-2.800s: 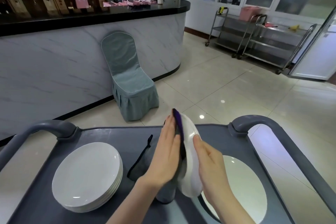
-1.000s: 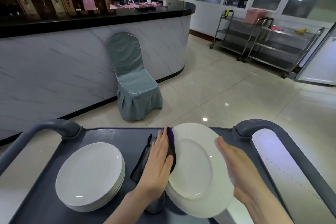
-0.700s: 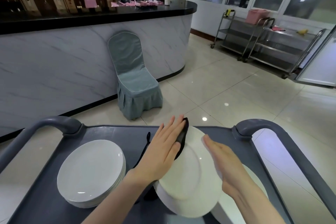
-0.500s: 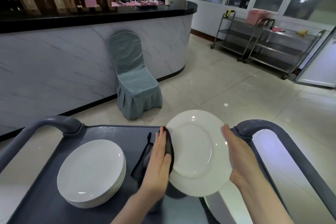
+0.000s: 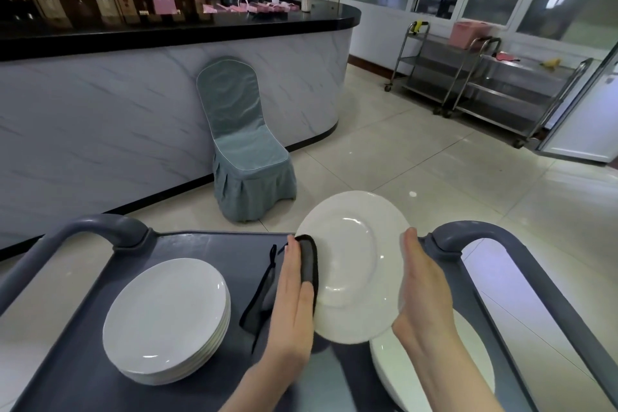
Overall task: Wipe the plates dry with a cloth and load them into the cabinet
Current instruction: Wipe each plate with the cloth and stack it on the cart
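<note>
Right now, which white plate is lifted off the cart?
The tilted plate between left hand and right hand, cloth at its left rim. The stack and the right-side plate lie flat on the cart.

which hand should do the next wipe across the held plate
Left, probably: the left hand presses the dark cloth against the left rim of the plate, while the right hand has no cloth and only props the opposite rim.

The cloth (image 5: 309, 264) is largely hidden behind the left hand (image 5: 294, 304); the lower-right plate (image 5: 388, 368), possibly a stack, is partly covered by the right hand (image 5: 424, 298).
</note>
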A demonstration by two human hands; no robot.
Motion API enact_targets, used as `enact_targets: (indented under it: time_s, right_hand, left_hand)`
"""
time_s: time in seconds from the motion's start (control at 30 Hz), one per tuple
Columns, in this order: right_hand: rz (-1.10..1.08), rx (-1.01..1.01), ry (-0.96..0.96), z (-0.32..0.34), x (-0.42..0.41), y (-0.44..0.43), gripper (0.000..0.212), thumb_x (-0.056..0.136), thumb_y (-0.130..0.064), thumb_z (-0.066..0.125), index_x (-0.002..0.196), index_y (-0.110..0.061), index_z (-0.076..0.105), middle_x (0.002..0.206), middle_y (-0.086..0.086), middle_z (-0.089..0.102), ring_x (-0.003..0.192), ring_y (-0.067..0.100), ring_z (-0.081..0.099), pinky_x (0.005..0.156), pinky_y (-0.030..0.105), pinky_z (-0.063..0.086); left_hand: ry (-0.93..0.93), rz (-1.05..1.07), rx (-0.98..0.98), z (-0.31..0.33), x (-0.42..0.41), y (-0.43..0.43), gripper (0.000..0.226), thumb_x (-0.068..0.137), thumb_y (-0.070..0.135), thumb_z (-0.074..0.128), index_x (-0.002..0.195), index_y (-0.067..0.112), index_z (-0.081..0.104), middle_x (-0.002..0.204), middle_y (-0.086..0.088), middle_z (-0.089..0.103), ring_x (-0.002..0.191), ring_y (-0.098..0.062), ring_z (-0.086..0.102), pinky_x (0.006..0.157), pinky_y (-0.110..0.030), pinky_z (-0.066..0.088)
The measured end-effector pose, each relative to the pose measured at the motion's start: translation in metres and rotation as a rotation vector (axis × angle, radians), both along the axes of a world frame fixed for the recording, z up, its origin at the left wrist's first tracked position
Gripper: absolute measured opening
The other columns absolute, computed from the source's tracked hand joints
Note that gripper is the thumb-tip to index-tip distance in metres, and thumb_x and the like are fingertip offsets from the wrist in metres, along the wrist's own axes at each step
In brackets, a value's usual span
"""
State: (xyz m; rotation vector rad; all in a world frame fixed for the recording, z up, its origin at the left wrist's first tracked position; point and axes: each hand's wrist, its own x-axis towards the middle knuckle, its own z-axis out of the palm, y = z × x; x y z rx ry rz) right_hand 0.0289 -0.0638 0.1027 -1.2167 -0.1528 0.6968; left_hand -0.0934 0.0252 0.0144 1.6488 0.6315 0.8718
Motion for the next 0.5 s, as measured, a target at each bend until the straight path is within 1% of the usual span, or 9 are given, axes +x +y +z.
enact_targets:
  time_s: [0.07,0.1,0.17,0.2,0.23,0.27,0.33,0.43,0.5]
  right_hand:
    - [-0.1,0.028,0.072,0.003,0.001,0.007,0.034,0.088,-0.054,0.064,0.086,-0.024,0.08,0.09,-0.007,0.078,0.079,0.012,0.075,0.057,0.026,0.056]
    - [-0.154,0.034,0.112,0.003,0.002,0.011,0.035,0.091,-0.051,0.063,0.09,-0.019,0.078,0.09,-0.006,0.078,0.08,0.013,0.075,0.059,0.027,0.056]
    - [-0.231,0.017,0.158,0.002,-0.002,0.018,0.032,0.093,-0.048,0.062,0.094,-0.018,0.073,0.086,-0.006,0.078,0.076,0.014,0.075,0.06,0.027,0.055]
    - [-0.248,0.005,0.163,-0.001,-0.005,0.019,0.031,0.094,-0.048,0.061,0.095,-0.019,0.072,0.084,-0.007,0.078,0.074,0.012,0.075,0.061,0.028,0.055]
    - [-0.253,-0.011,0.158,-0.003,-0.009,0.019,0.031,0.095,-0.048,0.059,0.097,-0.02,0.072,0.084,-0.008,0.078,0.074,0.011,0.075,0.064,0.029,0.054]
    - [-0.245,-0.024,0.148,-0.005,-0.012,0.019,0.031,0.096,-0.047,0.057,0.098,-0.02,0.073,0.085,-0.009,0.078,0.077,0.009,0.075,0.067,0.03,0.053]
    - [-0.203,-0.034,0.109,-0.006,-0.019,0.016,0.034,0.098,-0.046,0.055,0.098,-0.018,0.074,0.09,-0.006,0.079,0.082,0.009,0.075,0.071,0.031,0.052]
    - [-0.167,-0.085,-0.056,-0.009,-0.036,0.014,0.037,0.101,-0.04,0.05,0.087,-0.02,0.078,0.087,-0.005,0.079,0.081,0.007,0.074,0.068,0.025,0.051]
    - [-0.13,-0.106,-0.163,-0.014,-0.05,0.013,0.034,0.103,-0.036,0.048,0.095,-0.024,0.079,0.092,-0.009,0.079,0.088,0.003,0.073,0.074,0.022,0.052]
  left_hand:
    - [0.03,-0.02,0.031,-0.001,0.0,-0.019,0.064,0.095,0.019,0.034,0.153,0.032,0.01,0.162,0.027,0.005,0.149,0.002,0.004,0.123,-0.05,0.015]
    - [0.059,-0.028,0.101,0.0,0.001,-0.03,0.067,0.092,0.013,0.037,0.152,0.03,0.012,0.163,0.024,0.007,0.149,0.004,0.003,0.123,-0.047,0.014]
    - [0.146,-0.028,0.341,0.003,0.006,-0.045,0.077,0.079,-0.001,0.049,0.151,0.013,0.025,0.162,-0.003,0.02,0.149,-0.003,0.009,0.122,-0.035,0.007]
    - [0.2,-0.05,0.427,0.009,0.008,-0.047,0.081,0.069,-0.002,0.055,0.147,0.003,0.035,0.156,-0.015,0.03,0.146,-0.008,0.019,0.119,-0.03,0.003]
    - [0.274,-0.102,0.472,0.016,0.01,-0.046,0.081,0.062,0.001,0.058,0.142,-0.002,0.044,0.15,-0.018,0.036,0.142,-0.015,0.03,0.117,-0.026,0.002]
    - [0.306,-0.149,0.558,0.019,0.011,-0.043,0.076,0.067,0.005,0.055,0.142,0.0,0.044,0.15,-0.014,0.036,0.141,-0.018,0.034,0.117,-0.026,0.003]
    - [0.234,-0.235,0.652,0.027,0.009,-0.034,0.069,0.086,0.011,0.041,0.153,0.009,0.024,0.159,-0.004,0.017,0.149,-0.015,0.018,0.121,-0.028,0.006]
    - [0.168,-0.386,0.523,0.044,0.011,-0.018,0.063,0.099,0.006,0.034,0.152,0.026,0.006,0.163,0.015,-0.001,0.151,-0.004,-0.004,0.123,-0.028,0.002]
    - [0.123,-0.359,0.398,0.055,0.021,-0.005,0.057,0.103,0.012,0.029,0.152,0.031,0.007,0.163,0.021,0.0,0.15,-0.001,-0.005,0.124,-0.028,0.002]
